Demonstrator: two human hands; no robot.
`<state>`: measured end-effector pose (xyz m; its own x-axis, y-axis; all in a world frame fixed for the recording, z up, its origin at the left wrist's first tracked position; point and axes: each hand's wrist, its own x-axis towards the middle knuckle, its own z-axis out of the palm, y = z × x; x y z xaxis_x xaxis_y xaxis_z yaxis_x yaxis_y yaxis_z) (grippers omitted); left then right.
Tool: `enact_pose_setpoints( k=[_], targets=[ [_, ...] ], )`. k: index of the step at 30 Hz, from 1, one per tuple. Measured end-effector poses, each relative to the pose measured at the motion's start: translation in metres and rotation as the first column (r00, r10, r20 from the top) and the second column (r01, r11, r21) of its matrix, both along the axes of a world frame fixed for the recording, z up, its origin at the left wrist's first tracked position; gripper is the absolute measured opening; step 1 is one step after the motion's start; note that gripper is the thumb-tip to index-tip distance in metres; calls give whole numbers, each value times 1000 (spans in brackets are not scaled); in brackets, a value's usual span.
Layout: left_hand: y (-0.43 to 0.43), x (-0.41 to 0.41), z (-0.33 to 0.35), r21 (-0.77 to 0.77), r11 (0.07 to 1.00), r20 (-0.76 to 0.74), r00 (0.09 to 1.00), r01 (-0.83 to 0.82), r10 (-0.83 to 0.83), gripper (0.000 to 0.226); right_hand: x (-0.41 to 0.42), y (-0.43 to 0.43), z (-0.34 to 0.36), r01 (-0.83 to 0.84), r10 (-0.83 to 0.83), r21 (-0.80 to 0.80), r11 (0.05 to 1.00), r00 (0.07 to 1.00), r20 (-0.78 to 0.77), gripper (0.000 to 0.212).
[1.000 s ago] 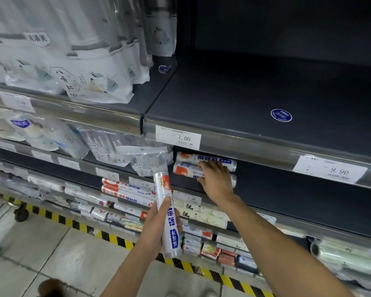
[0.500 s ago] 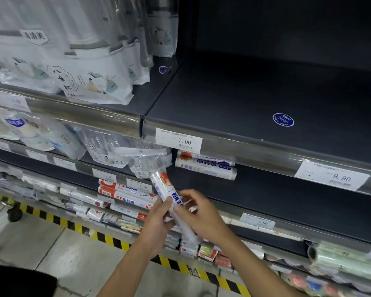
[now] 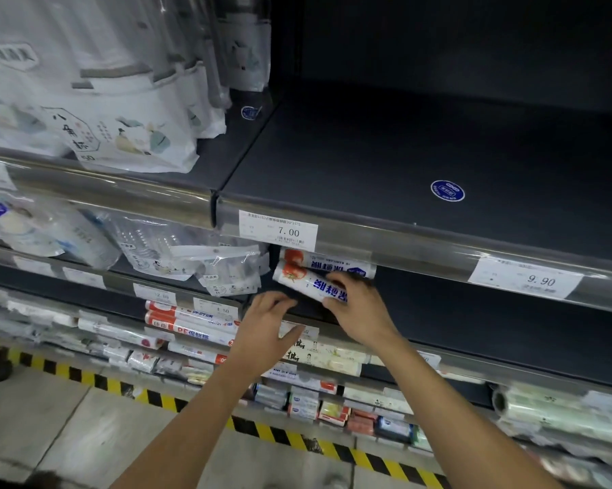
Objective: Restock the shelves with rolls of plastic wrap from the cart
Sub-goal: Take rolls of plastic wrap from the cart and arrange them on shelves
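My right hand (image 3: 359,305) grips a white roll of plastic wrap (image 3: 306,282) with blue lettering and a red tomato picture. The roll lies across the left end of the dark second shelf (image 3: 474,312), just in front of another such roll (image 3: 329,264) further back under the 7.00 price tag. My left hand (image 3: 267,324) hovers below and left of the roll, fingers loosely curled, holding nothing, in front of the shelf's front rail.
The top shelf (image 3: 385,153) on the right is bare with a blue sticker. White packaged goods (image 3: 103,100) fill the shelves at left. Boxed wrap rolls (image 3: 191,322) and small packs crowd the lower shelves. A yellow-black strip (image 3: 297,435) marks the floor edge.
The roll passed from my left hand to my right hand, which moved it up onto the second shelf against the stocked roll. My left hand let go and dropped slightly away.
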<state>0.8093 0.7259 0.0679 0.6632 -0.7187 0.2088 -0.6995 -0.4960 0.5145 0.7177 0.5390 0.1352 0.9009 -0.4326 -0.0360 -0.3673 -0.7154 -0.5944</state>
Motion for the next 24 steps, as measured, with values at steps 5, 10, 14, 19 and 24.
enact_pose_setpoints(
  k=[5,10,14,19,24],
  targets=[
    [-5,14,-18,136,988,154,983,79,-100,46,16,-5,-14,-32,16,-156,987,995,-99,47],
    [-6,15,-14,73,996,183,981,57,-70,43,29,-4,-24,-82,62,-227,970,994,-94,45],
    [-4,14,-15,59,997,159,986,42,-51,39,33,-7,-29,-96,68,-244,965,991,-119,47],
    [-5,11,-15,52,998,169,985,31,-40,39,30,-8,-26,-65,68,-271,960,998,4,40],
    [-4,10,-14,39,998,117,992,47,-52,40,-4,7,-25,45,32,-370,928,980,198,19]
  ],
)
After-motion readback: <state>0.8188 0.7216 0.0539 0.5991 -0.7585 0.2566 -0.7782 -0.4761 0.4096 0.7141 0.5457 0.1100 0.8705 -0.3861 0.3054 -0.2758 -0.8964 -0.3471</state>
